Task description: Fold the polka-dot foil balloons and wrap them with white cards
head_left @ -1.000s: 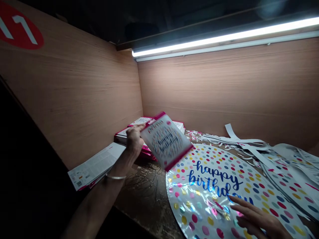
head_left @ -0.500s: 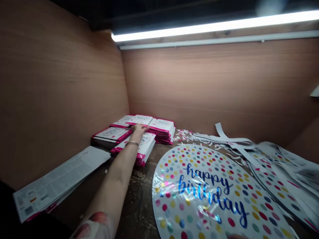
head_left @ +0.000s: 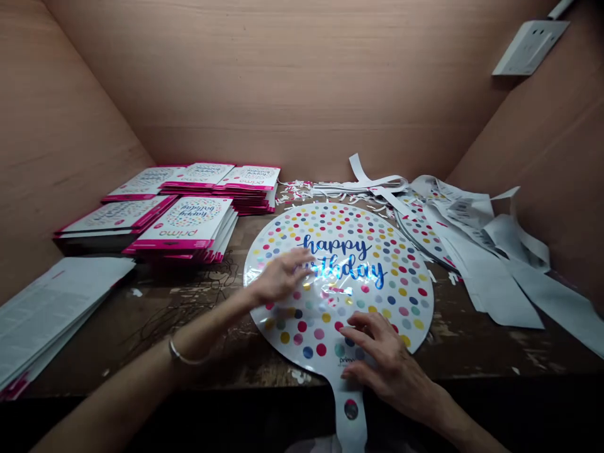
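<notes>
A flat, round foil balloon lies on the worktop, white with coloured dots and blue "happy birthday" lettering. Its narrow tail hangs over the front edge. Over the left half of the balloon is my left hand, slightly blurred, its fingers extended and nothing visible in them. My right hand rests at the lower right of the balloon near the tail, fingers curved and apart, holding nothing. Whether the left fingertips touch the foil is unclear.
Several stacks of pink-and-white printed packets stand at the back left. Printed sleeves lie at the front left. White paper strips cover more dotted balloons on the right. Paper scraps line the back. A socket box hangs upper right.
My left hand has left the packet stacks and come right, over the balloon. The right hand has come into fuller view on the balloon. The camera view has tilted down and turned.
</notes>
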Demonstrator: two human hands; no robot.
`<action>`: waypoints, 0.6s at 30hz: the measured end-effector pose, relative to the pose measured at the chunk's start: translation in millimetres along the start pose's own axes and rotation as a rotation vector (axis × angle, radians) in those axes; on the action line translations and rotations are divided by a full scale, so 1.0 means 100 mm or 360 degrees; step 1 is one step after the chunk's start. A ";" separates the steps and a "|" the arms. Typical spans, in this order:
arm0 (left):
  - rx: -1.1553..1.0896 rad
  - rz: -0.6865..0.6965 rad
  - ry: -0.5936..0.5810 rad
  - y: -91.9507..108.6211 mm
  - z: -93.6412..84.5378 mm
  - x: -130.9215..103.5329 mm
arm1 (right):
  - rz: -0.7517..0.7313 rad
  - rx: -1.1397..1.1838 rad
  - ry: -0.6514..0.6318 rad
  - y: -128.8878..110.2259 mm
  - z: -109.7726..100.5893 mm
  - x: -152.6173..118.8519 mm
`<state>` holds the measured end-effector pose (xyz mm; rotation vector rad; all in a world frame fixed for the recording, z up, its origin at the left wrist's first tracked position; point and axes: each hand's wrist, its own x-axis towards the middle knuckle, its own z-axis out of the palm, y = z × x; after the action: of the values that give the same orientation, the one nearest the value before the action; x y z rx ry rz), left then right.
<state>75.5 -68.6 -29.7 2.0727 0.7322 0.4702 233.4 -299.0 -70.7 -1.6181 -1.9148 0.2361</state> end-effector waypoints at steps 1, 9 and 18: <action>0.0196 0.0145 -0.0239 -0.01 0.23 -0.15 | 0.0023 0.0056 -0.0038 -0.02 0.02 0.00; 0.0696 0.0326 -0.0646 -0.05 0.53 -0.35 | 0.0116 0.0314 -0.0106 0.05 0.06 0.16; 0.0242 0.0102 -0.0695 0.11 0.17 -0.32 | 0.0912 0.0676 -0.0418 0.21 -0.16 0.78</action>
<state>64.3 -105.1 -32.6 2.2399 0.4524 -0.0122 255.1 -224.8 -42.3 -1.8514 -1.3900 1.0573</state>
